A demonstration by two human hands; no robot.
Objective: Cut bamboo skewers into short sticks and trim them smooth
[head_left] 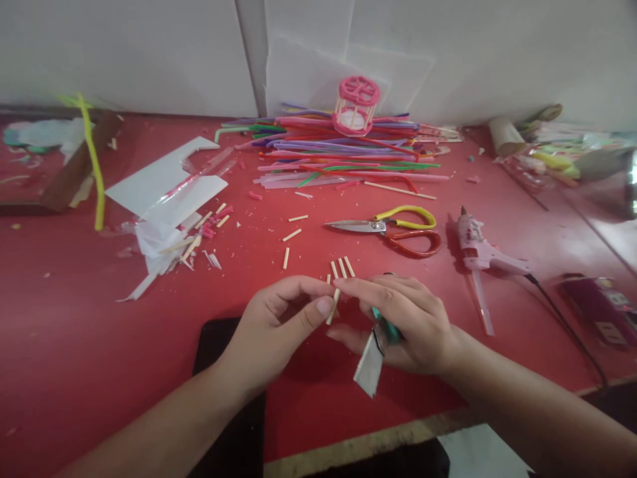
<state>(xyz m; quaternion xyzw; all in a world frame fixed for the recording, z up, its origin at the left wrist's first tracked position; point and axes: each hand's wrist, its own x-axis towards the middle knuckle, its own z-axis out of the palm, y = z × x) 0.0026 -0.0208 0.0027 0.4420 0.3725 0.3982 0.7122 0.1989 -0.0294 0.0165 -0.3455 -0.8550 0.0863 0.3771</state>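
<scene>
My left hand (286,325) pinches a short pale stick (333,309) between thumb and forefinger. My right hand (405,322) reaches its forefinger to the upper end of that stick, while its other fingers are curled around a green-handled tool (388,326). A piece of whitish material (369,368) hangs below the tool. Just beyond my fingertips, several short sticks (342,267) stand side by side on the red table (308,398). Three more cut sticks (292,235) lie further left.
Scissors (358,226) with yellow and red handles lie ahead, and a pink glue gun (478,249) with a cord sits right. Colourful pipe cleaners (343,149) and a pink round frame (355,106) are at the back. White scraps (159,245) lie left; a black object (213,338) is under my left arm.
</scene>
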